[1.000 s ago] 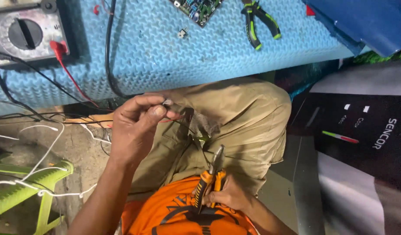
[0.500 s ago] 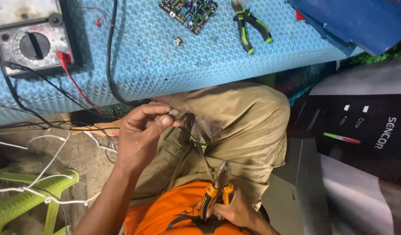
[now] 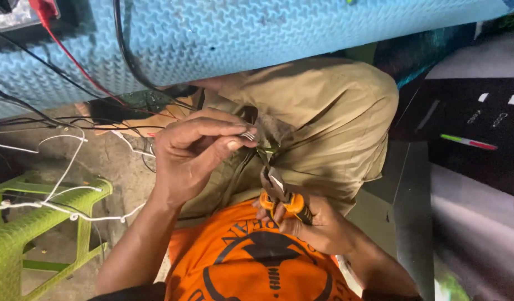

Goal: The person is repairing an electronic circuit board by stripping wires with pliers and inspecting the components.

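Looking from the left, we see one green stool [image 3: 23, 223] and white wires [image 3: 67, 167]. Our left hand [image 3: 190, 156] pinches one small metal part [image 3: 247, 135], which points right. Below and to the right, our right hand [image 3: 318, 223] grips one pair of orange pliers [image 3: 285, 203], with the nose aimed up at that part.

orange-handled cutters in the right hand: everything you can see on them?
The cutters have orange grips with black trim and dark metal jaws; how far the jaws are open cannot be told. The right hand wraps the grips low over the lap, above the orange shirt. The jaws point up and left, at the dark wire running up to the left hand, which pinches its upper end.
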